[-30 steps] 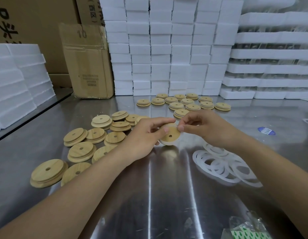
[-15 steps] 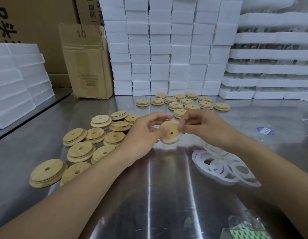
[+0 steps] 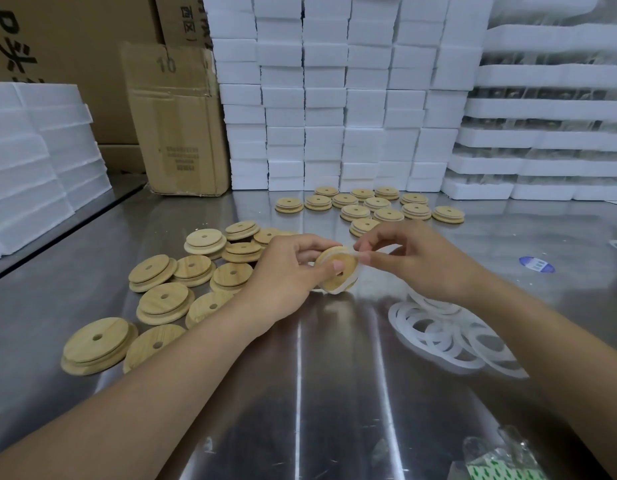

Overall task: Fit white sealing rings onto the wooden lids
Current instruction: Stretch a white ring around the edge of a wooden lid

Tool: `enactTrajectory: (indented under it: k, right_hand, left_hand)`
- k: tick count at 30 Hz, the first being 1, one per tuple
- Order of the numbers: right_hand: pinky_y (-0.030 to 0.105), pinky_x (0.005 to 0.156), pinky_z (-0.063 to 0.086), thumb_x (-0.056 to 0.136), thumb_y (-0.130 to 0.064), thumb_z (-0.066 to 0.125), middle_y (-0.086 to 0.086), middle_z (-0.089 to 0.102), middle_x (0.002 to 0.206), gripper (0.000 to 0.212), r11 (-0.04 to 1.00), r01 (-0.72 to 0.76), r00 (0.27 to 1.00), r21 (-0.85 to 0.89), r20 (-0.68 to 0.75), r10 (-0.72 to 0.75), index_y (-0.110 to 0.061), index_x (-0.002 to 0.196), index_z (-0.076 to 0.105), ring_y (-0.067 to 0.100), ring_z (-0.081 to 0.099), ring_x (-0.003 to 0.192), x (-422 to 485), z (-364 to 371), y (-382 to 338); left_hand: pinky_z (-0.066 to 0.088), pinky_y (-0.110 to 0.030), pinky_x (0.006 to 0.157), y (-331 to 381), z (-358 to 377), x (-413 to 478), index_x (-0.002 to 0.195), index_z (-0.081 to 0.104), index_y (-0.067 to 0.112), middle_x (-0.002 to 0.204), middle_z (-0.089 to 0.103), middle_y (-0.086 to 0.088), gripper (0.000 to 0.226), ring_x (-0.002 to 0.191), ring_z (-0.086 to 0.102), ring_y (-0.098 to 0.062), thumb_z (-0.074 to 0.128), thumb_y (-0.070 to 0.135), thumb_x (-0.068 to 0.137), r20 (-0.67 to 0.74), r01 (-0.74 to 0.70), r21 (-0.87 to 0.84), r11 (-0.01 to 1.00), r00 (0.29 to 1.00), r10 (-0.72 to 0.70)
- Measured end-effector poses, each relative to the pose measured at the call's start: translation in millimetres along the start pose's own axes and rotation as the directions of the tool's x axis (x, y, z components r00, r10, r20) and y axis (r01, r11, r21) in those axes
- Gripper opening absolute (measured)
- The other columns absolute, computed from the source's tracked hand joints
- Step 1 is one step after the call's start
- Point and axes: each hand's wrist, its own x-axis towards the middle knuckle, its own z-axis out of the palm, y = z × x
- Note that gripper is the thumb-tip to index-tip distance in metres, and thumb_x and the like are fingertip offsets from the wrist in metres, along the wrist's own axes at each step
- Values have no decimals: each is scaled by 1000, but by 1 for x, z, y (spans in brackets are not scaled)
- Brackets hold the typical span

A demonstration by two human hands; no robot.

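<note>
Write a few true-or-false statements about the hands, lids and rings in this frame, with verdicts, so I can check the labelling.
1. The left hand holds a wooden lid above the table. True.
2. The right hand lies flat on the table and holds nothing. False: it pinches a white sealing ring at the edge of the held lid.
3. The pile of loose rings lies to the left of the left arm. False: it lies on the right side, by the right wrist.
4. A far group of lids sits in front of the white foam blocks. True.
5. The near lids are stacked in one tall column. False: they are spread across the table, some overlapping.
</note>
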Motion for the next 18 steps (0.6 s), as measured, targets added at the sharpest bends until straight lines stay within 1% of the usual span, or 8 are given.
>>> enactTrajectory:
  k: [2,3,5,7,11,14,16,18]
  right_hand:
    - [23,88,54,97,-21,74,-3,76,106,10,999,-28,999,-23,19,29,-18,88,76,3,69,104,1,-5,4]
    - [21,88,53,97,-21,74,-4,76,106,10,999,-39,999,-25,29,40,-18,89,76,4,69,104,1,-6,6]
    - [15,85,51,97,-22,74,-5,77,102,9,999,-41,998,-24,39,42,-17,91,77,4,70,101,1,-3,8]
    - [15,85,50,98,-22,73,-7,77,98,9,999,-36,999,-16,30,36,-18,91,76,4,70,97,2,3,8]
    - [23,86,53,99,-28,72,-4,76,93,15,998,-58,998,-14,30,59,-17,90,75,7,70,92,1,9,7]
    - [30,89,54,98,-23,74,3,76,94,13,997,-59,998,40,5,59,-12,90,74,18,70,93,0,10,5]
    - [30,89,55,97,-18,74,5,75,93,10,996,-38,999,75,-30,40,-11,91,73,21,70,92,0,10,2]
    - [24,86,54,97,-18,73,-1,76,91,8,997,-16,999,72,-40,19,-14,90,74,14,70,90,-1,12,1]
  left_hand:
    - [65,-51,88,1,1,0,111,80,16,97,83,-5,24,94,80,-26,84,7,90,8,23,-7,1000,1000,-23]
    - [65,-53,88,1,2,0,110,80,17,98,83,-6,23,95,80,-27,84,8,90,12,27,-5,1000,1000,-27]
    - [65,-56,88,1,4,0,108,80,19,98,82,-7,21,97,79,-30,84,8,90,11,34,-15,999,999,-34]
    - [64,-57,89,1,4,-1,106,79,19,99,82,-9,19,101,78,-33,83,7,91,5,53,-50,997,999,-53]
    - [66,-51,85,2,3,-3,108,75,14,104,80,-11,17,102,77,-33,79,5,94,-8,81,-116,990,997,-83]
    - [68,-47,79,3,5,-2,110,73,12,106,78,-11,19,99,78,-31,79,6,94,-22,97,-126,987,995,-100]
    - [68,-47,78,4,5,-1,109,73,16,104,78,-7,21,94,79,-28,79,5,93,-28,83,-98,992,996,-86]
    - [68,-43,77,2,5,-1,113,74,23,104,79,-1,27,90,79,-25,78,7,93,-18,31,-37,999,999,-32]
